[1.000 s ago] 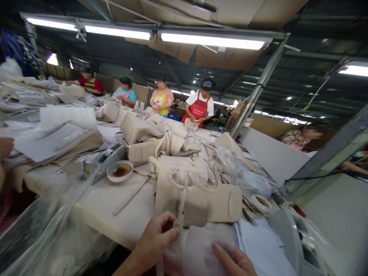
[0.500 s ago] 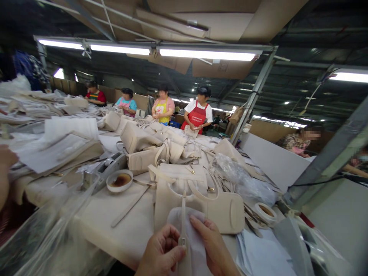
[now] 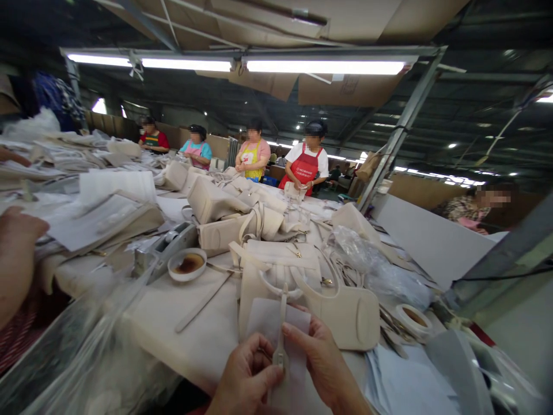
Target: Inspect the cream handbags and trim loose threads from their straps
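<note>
At the bottom middle, my left hand (image 3: 248, 372) is closed with thumb and fingers on a narrow cream strap (image 3: 283, 314) near its small metal fitting (image 3: 280, 361). The strap points away from me over a thin white sheet (image 3: 264, 314). My right hand (image 3: 326, 360) grips the sheet from the right side, its thumb at the strap's edge and its fingers partly hidden behind. Just beyond lies a cream handbag (image 3: 276, 253) with curved handles and gold-coloured hardware. A flat cream bag panel (image 3: 356, 317) rests to the right of it.
Left of the bag are a white dish of brown liquid (image 3: 187, 265), a thin flat tool (image 3: 203, 302) and a metal device (image 3: 166, 245). On the right are clear plastic (image 3: 375, 265), another dish (image 3: 413, 321) and papers (image 3: 410, 380). A neighbour's arm (image 3: 17, 253) reaches in at left.
The view has swung slightly, so the scene sits further right. My right thumb has moved in to the strap's edge, and the sheet has shifted under the strap. My left hand keeps its hold.
</note>
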### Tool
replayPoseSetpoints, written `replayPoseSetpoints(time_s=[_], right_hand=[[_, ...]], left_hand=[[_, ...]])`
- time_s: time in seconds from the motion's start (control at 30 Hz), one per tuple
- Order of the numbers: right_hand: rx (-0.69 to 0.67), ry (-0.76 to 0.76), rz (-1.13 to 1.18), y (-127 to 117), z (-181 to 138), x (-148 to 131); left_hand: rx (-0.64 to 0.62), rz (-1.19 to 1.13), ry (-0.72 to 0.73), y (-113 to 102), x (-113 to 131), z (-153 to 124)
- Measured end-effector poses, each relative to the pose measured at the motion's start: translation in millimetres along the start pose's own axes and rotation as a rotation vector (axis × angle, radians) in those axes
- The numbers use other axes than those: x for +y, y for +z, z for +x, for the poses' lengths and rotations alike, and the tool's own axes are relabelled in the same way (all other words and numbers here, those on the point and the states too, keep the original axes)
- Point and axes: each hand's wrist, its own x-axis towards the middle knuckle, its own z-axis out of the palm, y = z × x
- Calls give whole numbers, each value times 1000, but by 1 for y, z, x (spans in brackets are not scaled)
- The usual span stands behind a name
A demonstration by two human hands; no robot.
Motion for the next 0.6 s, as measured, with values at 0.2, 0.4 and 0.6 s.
replayPoseSetpoints(time_s=[0.2, 0.4, 0.6], right_hand=[[24, 21, -26, -1, 1, -5], [7, 38, 7, 3, -3, -10], [36, 28, -28, 0, 0, -4]], left_hand=[[111, 178, 95, -12, 16, -8], [335, 82, 213, -39, 35, 2], [-119, -346, -67, -22, 33, 1]])
